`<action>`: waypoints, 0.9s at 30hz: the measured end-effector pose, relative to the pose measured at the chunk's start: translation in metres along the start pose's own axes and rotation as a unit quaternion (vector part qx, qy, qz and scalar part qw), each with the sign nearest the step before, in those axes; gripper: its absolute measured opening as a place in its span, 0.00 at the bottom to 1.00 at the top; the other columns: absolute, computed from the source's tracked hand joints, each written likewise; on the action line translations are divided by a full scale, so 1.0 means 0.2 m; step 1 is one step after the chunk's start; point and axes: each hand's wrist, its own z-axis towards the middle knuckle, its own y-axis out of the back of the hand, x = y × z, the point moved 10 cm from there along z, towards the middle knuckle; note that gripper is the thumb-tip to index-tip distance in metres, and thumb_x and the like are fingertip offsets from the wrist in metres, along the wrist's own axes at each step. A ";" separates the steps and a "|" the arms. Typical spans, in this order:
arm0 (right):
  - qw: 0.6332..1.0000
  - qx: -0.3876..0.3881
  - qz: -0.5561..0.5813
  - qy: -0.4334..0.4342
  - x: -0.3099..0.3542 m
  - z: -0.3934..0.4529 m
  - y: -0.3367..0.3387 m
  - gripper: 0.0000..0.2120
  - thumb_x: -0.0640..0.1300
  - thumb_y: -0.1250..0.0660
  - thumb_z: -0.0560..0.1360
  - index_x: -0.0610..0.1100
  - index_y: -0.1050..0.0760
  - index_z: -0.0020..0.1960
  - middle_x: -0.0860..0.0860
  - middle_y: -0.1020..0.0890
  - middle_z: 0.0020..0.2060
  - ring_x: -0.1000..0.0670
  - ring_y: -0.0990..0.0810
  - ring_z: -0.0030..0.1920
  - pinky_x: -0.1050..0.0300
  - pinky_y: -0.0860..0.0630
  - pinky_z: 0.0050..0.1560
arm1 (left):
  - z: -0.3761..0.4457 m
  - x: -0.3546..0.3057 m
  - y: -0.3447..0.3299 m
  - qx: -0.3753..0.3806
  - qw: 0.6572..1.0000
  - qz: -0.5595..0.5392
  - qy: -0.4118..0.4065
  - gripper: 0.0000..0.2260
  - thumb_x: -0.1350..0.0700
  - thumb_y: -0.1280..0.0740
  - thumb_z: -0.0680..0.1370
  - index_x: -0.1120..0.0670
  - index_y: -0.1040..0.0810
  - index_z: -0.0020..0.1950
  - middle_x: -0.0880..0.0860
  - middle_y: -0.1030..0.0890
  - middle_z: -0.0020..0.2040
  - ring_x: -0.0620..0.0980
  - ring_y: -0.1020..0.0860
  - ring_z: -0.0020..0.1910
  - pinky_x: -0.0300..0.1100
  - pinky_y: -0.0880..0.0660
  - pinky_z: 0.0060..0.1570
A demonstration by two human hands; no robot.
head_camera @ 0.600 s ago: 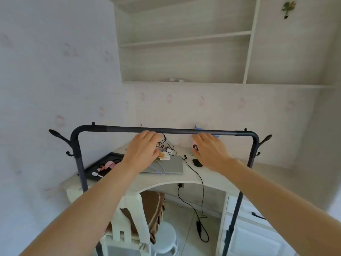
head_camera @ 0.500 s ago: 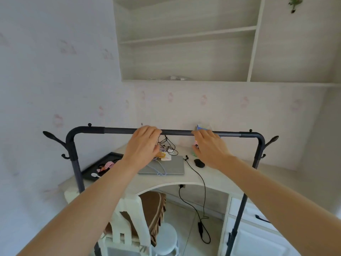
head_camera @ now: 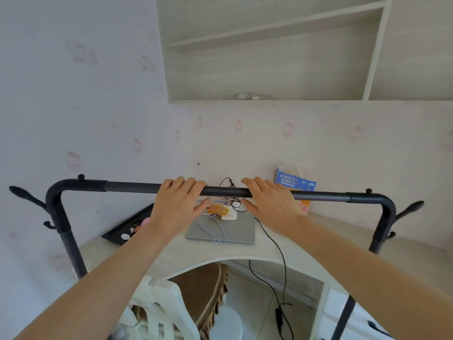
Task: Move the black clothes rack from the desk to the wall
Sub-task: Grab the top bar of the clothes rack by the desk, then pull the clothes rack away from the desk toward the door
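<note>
— Where does the camera sit?
— On the person's head, looking forward and down over both arms, close to the rack's top bar (head_camera: 137, 187).
— Facing what?
— The desk (head_camera: 282, 251) and wall (head_camera: 98, 119) behind it.

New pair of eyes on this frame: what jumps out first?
The black clothes rack spans the frame in front of the desk, and both hands grip the middle of its top bar: left hand, right hand, fingers curled over it. Behind the bar, a closed grey laptop lies on the desk with a black cable trailing off the edge to the floor.
</note>
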 end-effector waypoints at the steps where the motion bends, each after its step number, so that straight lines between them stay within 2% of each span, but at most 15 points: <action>1: 1.000 -0.021 -0.002 0.010 0.00 0.00 0.01 0.18 0.52 0.37 0.77 0.43 0.28 0.63 0.46 0.20 0.47 0.42 0.20 0.43 0.48 0.23 0.39 | 0.00 0.00 -0.01 -0.012 1.000 0.010 -0.002 0.14 0.45 0.42 0.80 0.54 0.25 0.52 0.52 0.22 0.39 0.56 0.26 0.37 0.50 0.29 0.38; 4: 0.994 -0.103 -0.014 0.037 0.02 -0.01 0.03 0.14 0.48 0.32 0.74 0.42 0.23 0.55 0.46 0.20 0.39 0.43 0.21 0.33 0.51 0.24 0.28 | -0.02 0.01 -0.01 -0.032 0.999 0.030 0.002 0.12 0.47 0.41 0.80 0.54 0.25 0.51 0.53 0.23 0.38 0.56 0.26 0.37 0.50 0.30 0.37; 8: 0.985 -0.164 -0.021 0.057 0.02 -0.02 0.03 0.10 0.47 0.32 0.75 0.42 0.24 0.53 0.47 0.22 0.36 0.46 0.26 0.29 0.53 0.29 0.25 | -0.01 0.00 0.00 -0.036 0.998 0.045 0.008 0.14 0.46 0.42 0.81 0.54 0.24 0.51 0.53 0.22 0.38 0.56 0.26 0.37 0.49 0.29 0.37; 12: 0.984 -0.163 -0.032 0.062 0.01 -0.03 0.01 0.08 0.47 0.37 0.79 0.43 0.26 0.54 0.47 0.24 0.36 0.46 0.27 0.30 0.53 0.30 0.26 | -0.01 -0.02 0.04 -0.036 0.998 0.042 0.005 0.16 0.46 0.45 0.82 0.54 0.22 0.51 0.52 0.22 0.37 0.55 0.26 0.37 0.48 0.28 0.38; 16: 0.983 -0.169 -0.029 0.068 0.01 -0.06 0.06 0.09 0.47 0.39 0.80 0.43 0.25 0.54 0.47 0.23 0.36 0.45 0.26 0.30 0.53 0.30 0.26 | -0.01 -0.04 0.12 -0.043 0.998 0.038 -0.013 0.12 0.49 0.39 0.81 0.55 0.21 0.52 0.53 0.22 0.37 0.55 0.25 0.35 0.49 0.26 0.36; 21: 0.983 -0.167 -0.006 0.072 0.04 -0.07 0.19 0.17 0.50 0.49 0.81 0.43 0.25 0.56 0.47 0.22 0.38 0.45 0.26 0.31 0.52 0.29 0.28 | -0.02 -0.02 0.30 -0.061 0.997 0.056 -0.004 0.12 0.49 0.38 0.81 0.55 0.20 0.53 0.53 0.21 0.37 0.55 0.23 0.35 0.47 0.26 0.35; 27: 0.978 -0.184 0.025 0.094 0.14 -0.06 0.26 0.13 0.50 0.42 0.80 0.43 0.25 0.53 0.47 0.23 0.36 0.46 0.27 0.29 0.52 0.28 0.26 | -0.09 0.02 0.45 -0.048 0.996 0.078 0.007 0.13 0.48 0.38 0.81 0.55 0.19 0.53 0.53 0.21 0.37 0.55 0.23 0.36 0.48 0.26 0.36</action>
